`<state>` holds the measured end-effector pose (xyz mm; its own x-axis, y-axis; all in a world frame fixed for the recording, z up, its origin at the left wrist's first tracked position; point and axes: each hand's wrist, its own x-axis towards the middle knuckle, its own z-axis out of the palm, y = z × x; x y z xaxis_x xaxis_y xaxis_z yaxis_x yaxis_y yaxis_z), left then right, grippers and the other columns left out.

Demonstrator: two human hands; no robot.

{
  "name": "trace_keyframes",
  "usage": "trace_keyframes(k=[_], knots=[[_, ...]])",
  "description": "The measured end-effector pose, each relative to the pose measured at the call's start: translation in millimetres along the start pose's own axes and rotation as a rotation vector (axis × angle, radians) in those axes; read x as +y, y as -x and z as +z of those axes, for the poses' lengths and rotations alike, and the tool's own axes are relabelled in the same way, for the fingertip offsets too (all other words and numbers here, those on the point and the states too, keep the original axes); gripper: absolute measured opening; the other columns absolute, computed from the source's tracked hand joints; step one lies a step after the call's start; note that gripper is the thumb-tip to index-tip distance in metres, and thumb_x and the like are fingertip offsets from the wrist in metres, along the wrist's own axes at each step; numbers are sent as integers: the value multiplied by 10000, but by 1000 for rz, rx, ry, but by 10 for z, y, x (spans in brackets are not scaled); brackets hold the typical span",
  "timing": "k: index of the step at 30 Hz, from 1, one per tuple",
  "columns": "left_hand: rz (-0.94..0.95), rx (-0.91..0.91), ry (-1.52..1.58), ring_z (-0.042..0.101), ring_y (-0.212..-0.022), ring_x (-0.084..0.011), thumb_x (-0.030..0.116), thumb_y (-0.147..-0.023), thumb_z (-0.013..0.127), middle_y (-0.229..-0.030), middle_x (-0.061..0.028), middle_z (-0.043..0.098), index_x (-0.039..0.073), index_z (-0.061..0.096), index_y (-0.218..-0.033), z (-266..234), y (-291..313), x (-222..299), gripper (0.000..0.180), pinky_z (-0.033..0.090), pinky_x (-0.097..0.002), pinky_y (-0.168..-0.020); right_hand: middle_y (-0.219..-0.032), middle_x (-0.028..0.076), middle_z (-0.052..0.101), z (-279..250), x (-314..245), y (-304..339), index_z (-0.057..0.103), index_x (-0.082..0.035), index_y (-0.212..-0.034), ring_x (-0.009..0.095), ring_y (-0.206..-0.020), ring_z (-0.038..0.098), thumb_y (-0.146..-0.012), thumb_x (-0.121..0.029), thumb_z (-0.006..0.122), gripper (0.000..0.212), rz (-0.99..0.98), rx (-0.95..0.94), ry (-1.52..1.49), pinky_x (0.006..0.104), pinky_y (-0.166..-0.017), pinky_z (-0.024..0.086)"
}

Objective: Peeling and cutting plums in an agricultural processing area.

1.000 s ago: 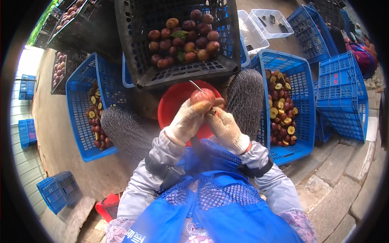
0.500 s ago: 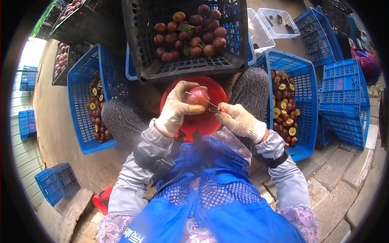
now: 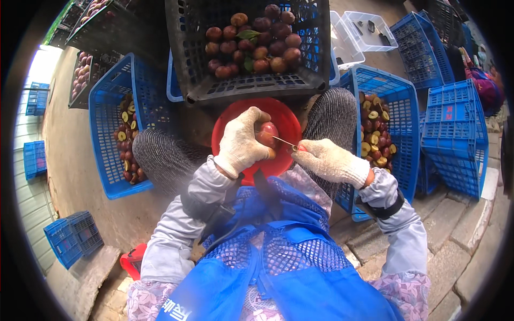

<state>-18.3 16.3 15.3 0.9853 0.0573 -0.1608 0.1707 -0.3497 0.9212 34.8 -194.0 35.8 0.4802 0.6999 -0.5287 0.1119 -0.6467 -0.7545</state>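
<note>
Gloved in white, my left hand (image 3: pixel 242 142) is closed round a reddish plum (image 3: pixel 267 135) above a red basin (image 3: pixel 221 121) between my knees. My right hand (image 3: pixel 332 161), in the same kind of glove, grips a small knife (image 3: pixel 286 142) by its red handle. The thin blade points left, and its tip reaches the side of the plum. Fingers hide part of the fruit, so I cannot tell how deep any cut goes. Straight ahead, a tilted black crate (image 3: pixel 251 92) holds whole plums (image 3: pixel 254 45) with a few green leaves.
Cut plums fill a blue crate (image 3: pixel 110 182) by my left knee and another blue crate (image 3: pixel 412 144) by my right. Stacked blue crates (image 3: pixel 455 139) stand farther right. Beyond the black crate lie clear plastic bins (image 3: pixel 369 32). A red object (image 3: pixel 133 261) rests on the ground at left.
My right hand has drawn the knife away to the right, and the blade no longer lies across the plum. The left hand has turned the plum and covers more of it.
</note>
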Motion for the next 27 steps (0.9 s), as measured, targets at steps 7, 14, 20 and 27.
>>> trace_keyframes(k=[7,14,20,27], knots=[[-58,60,695,603,-862,-213,-69,-525,683,-928,-116,584,-14,535,-1078,-539,-292,-243,575,525,-323,-771,-664,90,508,-304,-90,265,521,-47,-872,258,-529,531,-910,-165,473,133,265,170,-481,337,-491,450],[-159,-233,1436,606,-884,-351,301,-882,551,-1053,-230,566,-22,445,-1219,-419,-308,-317,479,531,-440,-742,-872,192,636,-656,-133,-1341,568,-39,-1012,350,-832,628,-845,-218,461,267,16,478,664,446,-723,494],[-235,88,1285,628,-805,-310,360,-902,522,-966,-170,599,23,536,-1021,-306,-372,-461,358,551,-417,-609,-792,135,604,-430,-270,-1445,600,-61,-844,303,-778,604,-825,-195,473,185,-328,700,780,430,-682,501],[-106,350,1059,480,-924,-110,333,-934,493,-978,-23,550,77,539,-1041,191,-459,-302,281,400,-268,-840,-789,149,584,252,-453,-1217,569,-21,-811,302,-754,583,-857,-163,518,158,-481,1010,43,390,-665,457]])
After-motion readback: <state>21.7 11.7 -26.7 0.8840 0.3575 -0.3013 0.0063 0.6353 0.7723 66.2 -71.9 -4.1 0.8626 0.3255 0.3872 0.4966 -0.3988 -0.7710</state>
